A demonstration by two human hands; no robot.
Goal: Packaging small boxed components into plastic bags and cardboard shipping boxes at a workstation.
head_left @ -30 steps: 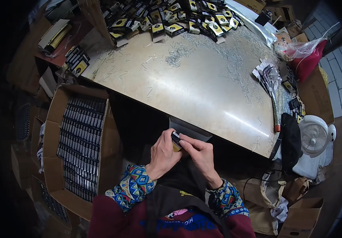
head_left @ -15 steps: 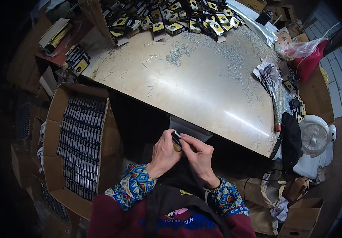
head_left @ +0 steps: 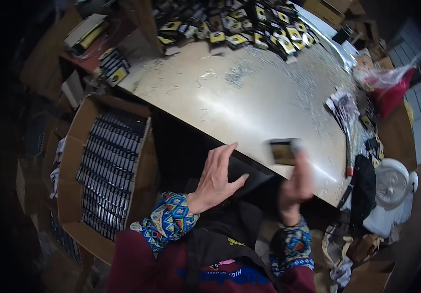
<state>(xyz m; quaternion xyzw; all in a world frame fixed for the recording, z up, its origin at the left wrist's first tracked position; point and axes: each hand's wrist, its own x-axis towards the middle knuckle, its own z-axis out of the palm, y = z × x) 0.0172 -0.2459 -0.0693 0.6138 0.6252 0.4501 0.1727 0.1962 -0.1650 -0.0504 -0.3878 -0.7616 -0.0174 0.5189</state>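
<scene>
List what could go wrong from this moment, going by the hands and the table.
1. The right hand is blurred while it pinches a small packet over the metal table; a loose grip might let it drop.
2. The left hand hangs open at the table's near edge and could knock against it.
3. A dropped packet might miss the open carton and land on the floor.

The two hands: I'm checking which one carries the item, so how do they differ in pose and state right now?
The right hand is raised over the metal table, motion-blurred, gripping a small dark and yellow pack. The left hand is sharp, holds nothing, and has its fingers spread by the table's near edge over a dark flat piece. Both come out of the same patterned cuffs.
</scene>
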